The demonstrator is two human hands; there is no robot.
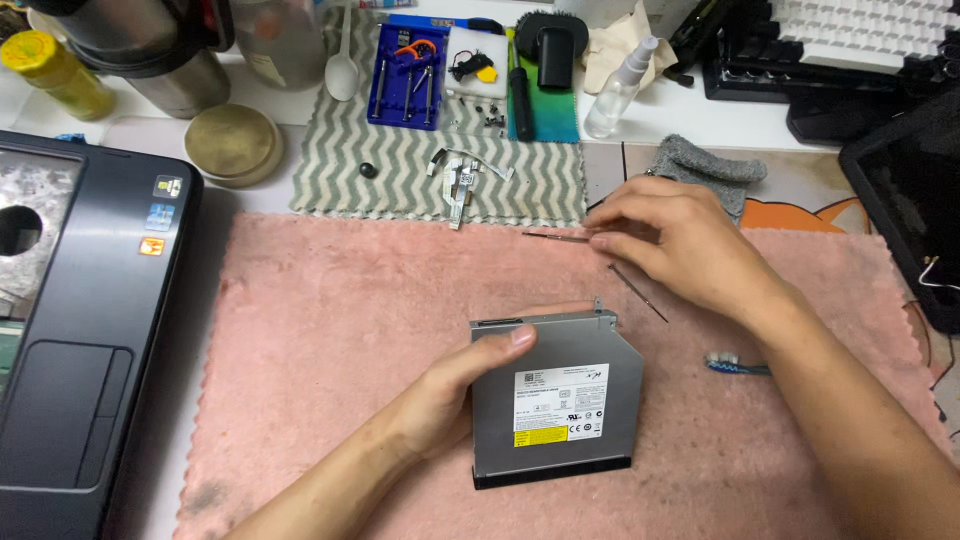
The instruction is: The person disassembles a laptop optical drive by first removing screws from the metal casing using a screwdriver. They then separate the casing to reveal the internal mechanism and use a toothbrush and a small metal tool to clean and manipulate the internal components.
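Observation:
A flat grey optical drive (585, 355) with white and yellow labels lies on the pink towel (330, 340). My left hand (465, 385) grips its left edge, thumb on top and fingers along the far side. My right hand (680, 245) hovers beyond the drive, its fingertips pinched on a thin dark metal rod (555, 237) that points left. A second thin rod (640, 293) lies on the towel under that hand.
A black laptop palm-rest case (85, 330) lies at the left. Behind the towel, a zigzag cloth (400, 170) carries a blue tool set (405, 75), screws, ribbon cables and a screwdriver. A spray bottle (620, 88), keyboard (860, 30), brass lid (232, 143) and blue toothbrush (735, 366) surround the work.

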